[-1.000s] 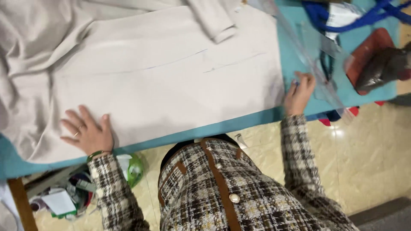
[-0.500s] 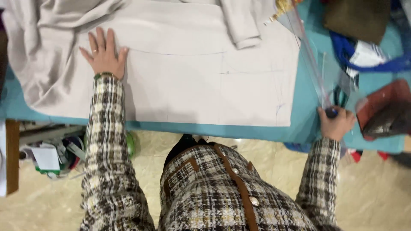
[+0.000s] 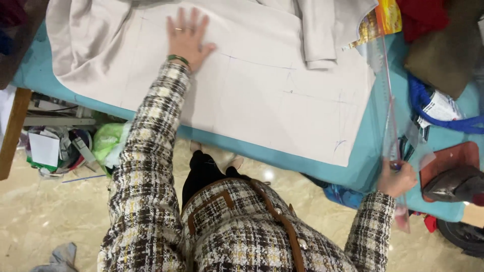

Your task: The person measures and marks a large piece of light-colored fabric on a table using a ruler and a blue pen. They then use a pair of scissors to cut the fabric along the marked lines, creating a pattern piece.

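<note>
Covering most of the teal desk [image 3: 282,153], a large sheet of pale beige cloth [image 3: 262,95] lies spread flat, so that the thin chalk or pen lines drawn across it can be read and followed. More of the same cloth lies bunched at the far left corner, and a folded sleeve-like piece [image 3: 317,35] rests on the far edge of the sheet, out of the marked area.

At the right end of the desk sits a clutter of other things: dark red and olive fabric at the top corner, a blue strap [image 3: 428,108], and a dark iron on a reddish pad [image 3: 451,179] at the near edge, kept off the cloth.

A long clear plastic ruler [image 3: 390,116] runs just beside the right edge of the cloth, its near end overhanging the desk.

The left hand [image 3: 187,38] is stretched far out, fingers spread and palm pressed flat on the cloth, apparently to keep it smooth and in place. The right hand [image 3: 397,177] is closed around the near end of the ruler, perhaps with a small blue-tipped thing too; that part is too small to tell.

Below the desk, a bin of scraps [image 3: 65,146] stands on the marble floor.
</note>
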